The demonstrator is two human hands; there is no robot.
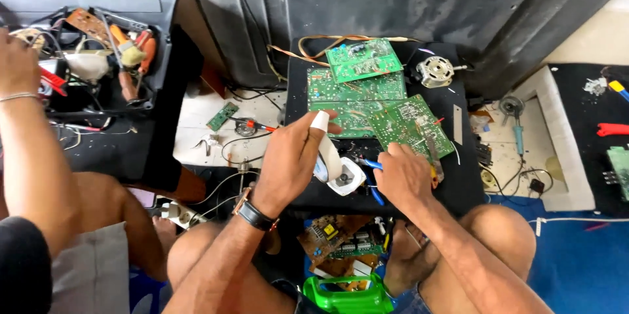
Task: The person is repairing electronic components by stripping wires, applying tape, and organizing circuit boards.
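Left hand at about 7 o'clock of centre, wristwatch on the wrist, fingers closed around a white tube held nearly upright, nozzle end down into a small white square part just beside the palm. Right hand at 5 o'clock, curled shut on a blue-handled tool, its tip pointing toward the white part at 9 o'clock of the hand. Both over a low black desk. Green circuit boards overlapping at 12 o'clock of the hands, a small motor at 1 o'clock. Another person's arm at far 9 o'clock, reaching into a tray of tools. Green plastic piece at 6 o'clock, between the knees.
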